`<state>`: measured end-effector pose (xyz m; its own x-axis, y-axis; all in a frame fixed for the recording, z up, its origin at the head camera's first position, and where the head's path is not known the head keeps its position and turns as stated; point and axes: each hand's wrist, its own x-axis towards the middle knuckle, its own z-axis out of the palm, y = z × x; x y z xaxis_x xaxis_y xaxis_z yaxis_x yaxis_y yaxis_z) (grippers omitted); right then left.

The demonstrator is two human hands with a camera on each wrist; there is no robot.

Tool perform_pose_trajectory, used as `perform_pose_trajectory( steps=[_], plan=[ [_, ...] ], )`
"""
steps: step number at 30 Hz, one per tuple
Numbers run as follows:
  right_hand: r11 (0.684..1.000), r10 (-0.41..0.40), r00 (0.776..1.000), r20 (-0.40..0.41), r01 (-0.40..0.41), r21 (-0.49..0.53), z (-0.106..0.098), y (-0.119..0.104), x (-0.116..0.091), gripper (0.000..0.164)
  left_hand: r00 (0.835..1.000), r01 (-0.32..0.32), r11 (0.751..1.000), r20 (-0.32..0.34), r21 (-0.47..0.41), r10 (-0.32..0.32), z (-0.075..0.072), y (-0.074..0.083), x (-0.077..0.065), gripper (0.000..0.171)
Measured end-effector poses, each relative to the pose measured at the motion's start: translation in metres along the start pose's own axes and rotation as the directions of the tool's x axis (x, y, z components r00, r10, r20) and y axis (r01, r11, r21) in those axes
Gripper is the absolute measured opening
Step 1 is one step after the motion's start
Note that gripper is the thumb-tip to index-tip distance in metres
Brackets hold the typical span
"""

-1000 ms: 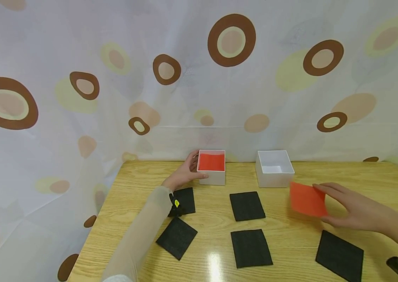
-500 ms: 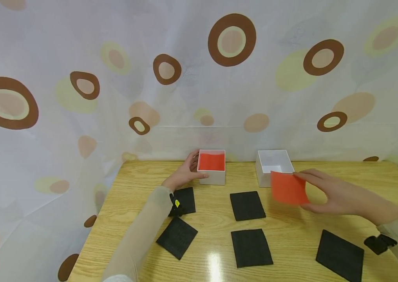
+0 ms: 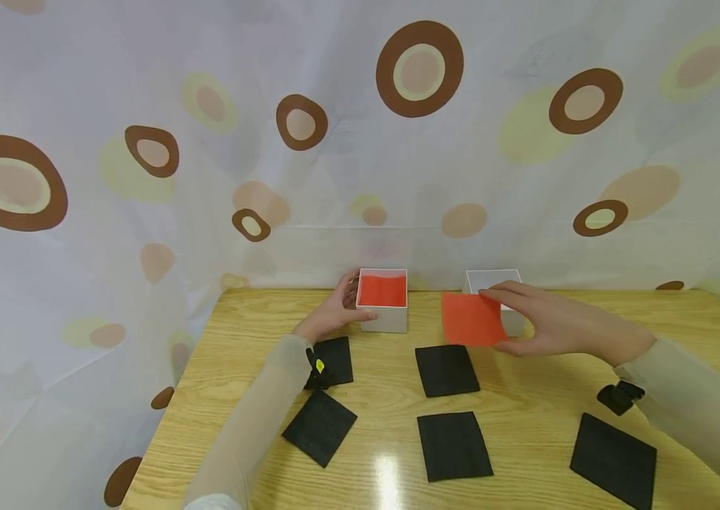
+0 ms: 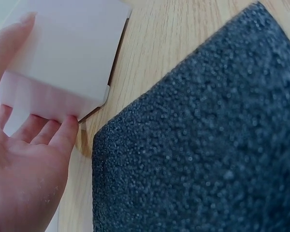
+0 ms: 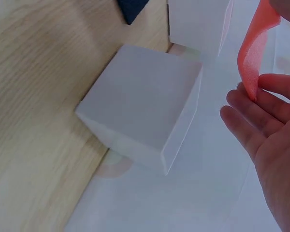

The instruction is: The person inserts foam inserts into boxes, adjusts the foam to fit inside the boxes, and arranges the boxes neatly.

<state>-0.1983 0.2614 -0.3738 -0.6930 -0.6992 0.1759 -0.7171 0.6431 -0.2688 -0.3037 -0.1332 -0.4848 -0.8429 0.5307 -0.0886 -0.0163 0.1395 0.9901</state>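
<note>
My left hand (image 3: 333, 312) grips the left white box (image 3: 388, 322), thumb across the front wall and fingers on its left side. A red square sheet (image 3: 383, 291) lies inside that box. My right hand (image 3: 554, 322) holds another red square sheet (image 3: 467, 320) by its right edge, between the thumb below and fingers above, in front of the right white box (image 3: 514, 325). In the right wrist view this sheet (image 5: 253, 58) bends in a curve beside the fingers. The left wrist view has a black square (image 4: 198, 130) close to the left hand.
Several black squares lie flat on the wooden table (image 3: 385, 382), among them a middle one (image 3: 448, 370), a nearer one (image 3: 454, 447) and one at right (image 3: 615, 457). A patterned white curtain (image 3: 360, 170) hangs right behind both boxes.
My right hand has carried the red sheet leftward and up, from right of the right box to in front of it and the gap between boxes. The left hand has stayed on its box.
</note>
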Motion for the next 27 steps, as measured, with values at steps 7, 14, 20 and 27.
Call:
perform_pose_trajectory(
  steps=[7, 14, 20, 27],
  plan=[
    [1.0, 0.005, 1.0, 0.03, -0.006, 0.026, 0.001, 0.0, 0.034, 0.071, 1.0, 0.006, 1.0, 0.006, -0.002, -0.006, 0.0, 0.0, 0.0, 0.101],
    [1.0, 0.001, 0.999, 0.048, -0.002, 0.029, 0.005, -0.001, 0.063, 0.073, 1.0, -0.001, 1.0, 0.012, -0.01, 0.001, -0.001, 0.001, 0.0, 0.101],
    [0.999, -0.004, 0.998, 0.066, 0.0, 0.054, 0.009, -0.001, 0.088, 0.072, 1.0, -0.007, 1.0, 0.01, -0.004, 0.007, -0.002, 0.001, 0.0, 0.101],
    [0.999, 0.001, 0.998, 0.064, -0.004, 0.041, 0.018, -0.001, 0.114, 0.069, 1.0, 0.005, 1.0, -0.004, 0.013, -0.005, -0.001, 0.0, 0.001, 0.101]
  ],
)
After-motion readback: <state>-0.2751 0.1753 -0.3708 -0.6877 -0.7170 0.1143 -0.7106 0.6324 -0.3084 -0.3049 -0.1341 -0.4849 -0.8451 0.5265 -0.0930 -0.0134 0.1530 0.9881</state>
